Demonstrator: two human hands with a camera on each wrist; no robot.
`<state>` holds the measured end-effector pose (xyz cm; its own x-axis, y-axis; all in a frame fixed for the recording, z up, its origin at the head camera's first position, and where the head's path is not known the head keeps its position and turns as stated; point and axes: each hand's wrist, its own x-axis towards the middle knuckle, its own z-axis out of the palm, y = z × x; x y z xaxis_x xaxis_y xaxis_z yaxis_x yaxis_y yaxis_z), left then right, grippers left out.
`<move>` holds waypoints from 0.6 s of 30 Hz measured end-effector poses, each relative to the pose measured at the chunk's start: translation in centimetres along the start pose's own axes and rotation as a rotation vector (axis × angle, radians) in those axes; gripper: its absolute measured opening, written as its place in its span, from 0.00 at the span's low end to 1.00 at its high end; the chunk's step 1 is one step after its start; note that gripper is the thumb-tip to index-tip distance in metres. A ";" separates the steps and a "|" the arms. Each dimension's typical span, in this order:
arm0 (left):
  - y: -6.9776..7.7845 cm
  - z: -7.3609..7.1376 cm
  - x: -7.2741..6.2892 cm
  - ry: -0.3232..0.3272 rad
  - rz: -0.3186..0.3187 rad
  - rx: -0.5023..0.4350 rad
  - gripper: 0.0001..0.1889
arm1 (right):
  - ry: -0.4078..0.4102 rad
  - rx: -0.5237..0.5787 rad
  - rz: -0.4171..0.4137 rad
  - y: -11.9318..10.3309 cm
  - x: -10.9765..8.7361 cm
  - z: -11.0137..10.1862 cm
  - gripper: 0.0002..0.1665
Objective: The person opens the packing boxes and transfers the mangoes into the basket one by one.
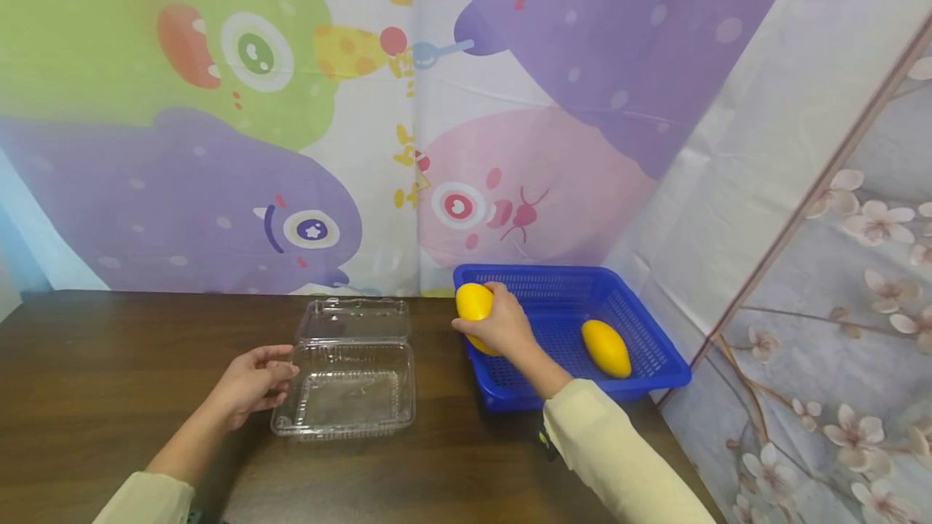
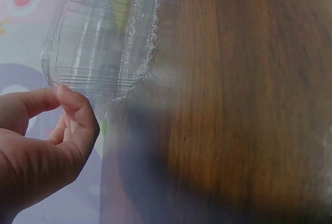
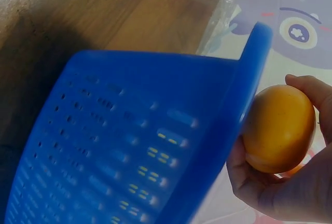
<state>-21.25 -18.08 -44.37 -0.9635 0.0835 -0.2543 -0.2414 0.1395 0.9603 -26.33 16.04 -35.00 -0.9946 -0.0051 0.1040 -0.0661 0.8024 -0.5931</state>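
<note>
My right hand (image 1: pixel 506 323) grips a yellow mango (image 1: pixel 474 302) over the left wall of a blue plastic basket (image 1: pixel 502 395). In the right wrist view the mango (image 3: pixel 280 129) sits between thumb and fingers, right at the basket rim (image 3: pixel 223 130). A second mango (image 1: pixel 607 348) lies inside the basket, toward its right side. My left hand (image 1: pixel 255 382) pinches the left rim of a clear plastic clamshell box (image 1: pixel 349 399), whose lid (image 1: pixel 354 320) is folded back away from me. Thumb and forefinger meet at the corner of the box (image 2: pixel 98 53) in the left wrist view.
The dark wooden table (image 1: pixel 146 362) runs back to a wall hanging (image 1: pixel 379 120) with cartoon animals. On the right stands a panel with a flower print (image 1: pixel 852 330), close beside the basket. A strip of table separates box and basket.
</note>
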 end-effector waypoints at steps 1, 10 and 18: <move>0.0 0.0 0.0 0.000 0.000 0.000 0.30 | 0.001 0.000 0.003 0.1 0.0 -0.1 0.49; -0.1 -0.2 0.1 0.002 0.004 0.003 0.31 | 0.010 -0.016 0.026 1.1 0.3 -0.4 0.49; -0.1 -0.1 0.0 0.002 0.008 -0.001 0.31 | 0.008 -0.007 0.041 1.8 0.4 -0.7 0.49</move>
<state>-21.23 -18.20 -44.50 -0.9657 0.0828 -0.2463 -0.2336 0.1383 0.9625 -26.81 17.90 -35.48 -0.9957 0.0331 0.0860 -0.0243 0.8062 -0.5912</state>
